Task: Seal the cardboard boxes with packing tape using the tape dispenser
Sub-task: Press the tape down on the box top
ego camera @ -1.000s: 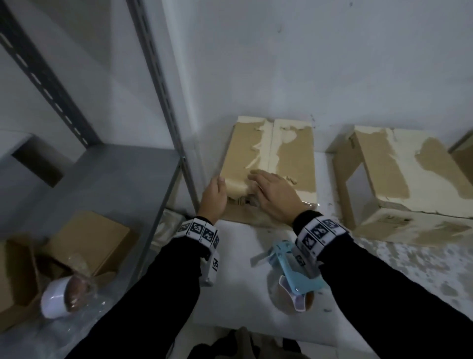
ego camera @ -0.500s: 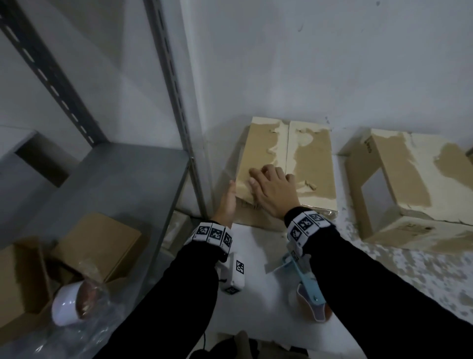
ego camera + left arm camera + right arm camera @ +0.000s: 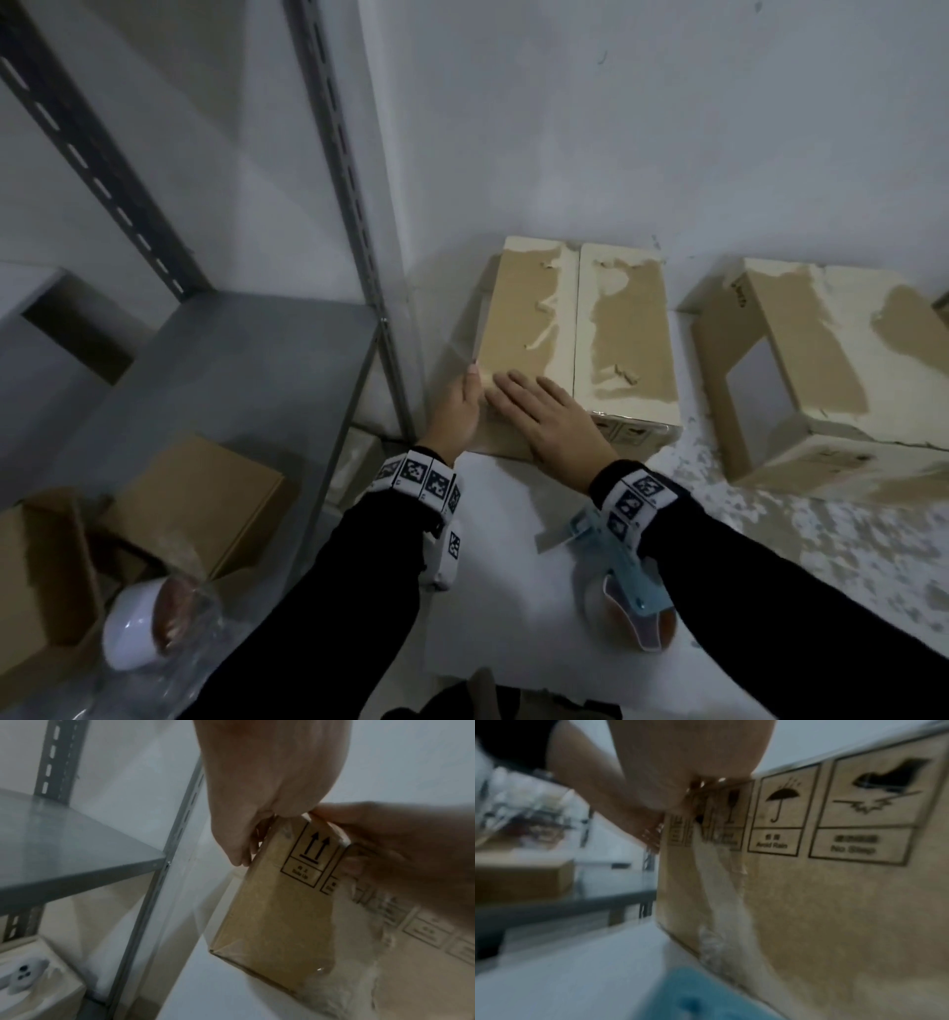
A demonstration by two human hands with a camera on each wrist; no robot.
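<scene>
A cardboard box (image 3: 529, 318) with torn, peeling top flaps stands against the wall; clear tape runs over its near left corner. My left hand (image 3: 454, 411) presses the box's left side, thumb along the top edge; the left wrist view shows that hand (image 3: 257, 801) with fingers down the side of the box (image 3: 277, 912). My right hand (image 3: 544, 411) lies flat on the top near that corner. A blue tape dispenser (image 3: 621, 580) lies on the white table (image 3: 513, 591) under my right forearm, held by neither hand. The right wrist view is blurred and shows the box's printed front (image 3: 834, 902).
A second worn cardboard box (image 3: 821, 370) stands to the right. A grey metal shelf (image 3: 205, 360) with its upright (image 3: 359, 257) is close on the left, holding small cardboard boxes (image 3: 205, 503) and a white tape roll (image 3: 138, 632).
My left hand has left the front left corner and stretched along the box's left side. My right hand has slid left across the top and lies flat.
</scene>
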